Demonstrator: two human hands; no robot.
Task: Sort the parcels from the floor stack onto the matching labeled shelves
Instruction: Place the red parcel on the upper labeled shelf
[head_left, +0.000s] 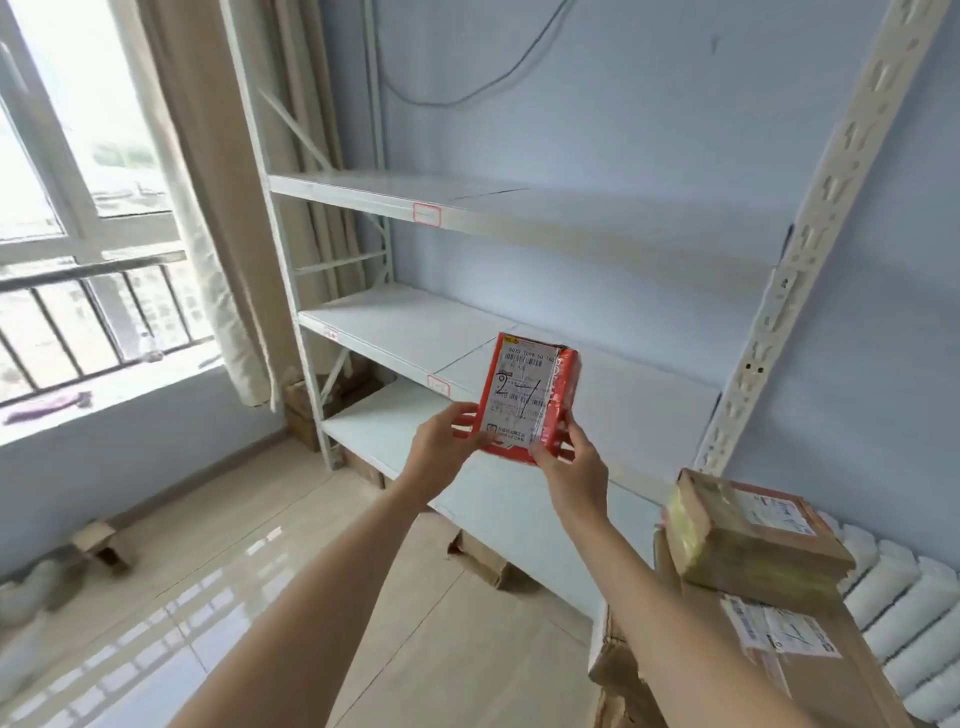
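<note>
I hold a small red parcel (527, 397) upright in front of the white shelving unit (395, 332), its white shipping label facing me with "2-1" handwritten on it. My left hand (447, 439) grips its lower left edge and my right hand (571, 462) grips its lower right corner. The parcel hangs in the air before the middle shelf (415, 325) and above the lower shelf (374, 426). Small red-bordered labels (427, 214) sit on the shelf front edges. A stack of brown cardboard parcels (748, 535) stands at the lower right.
Cardboard boxes (483, 558) lie under the lowest shelf and by the curtain (218, 218). A window with a railing (88, 322) is at left. A white radiator (904, 613) stands behind the parcel stack. A small cardboard piece (101, 543) lies on the glossy tile floor.
</note>
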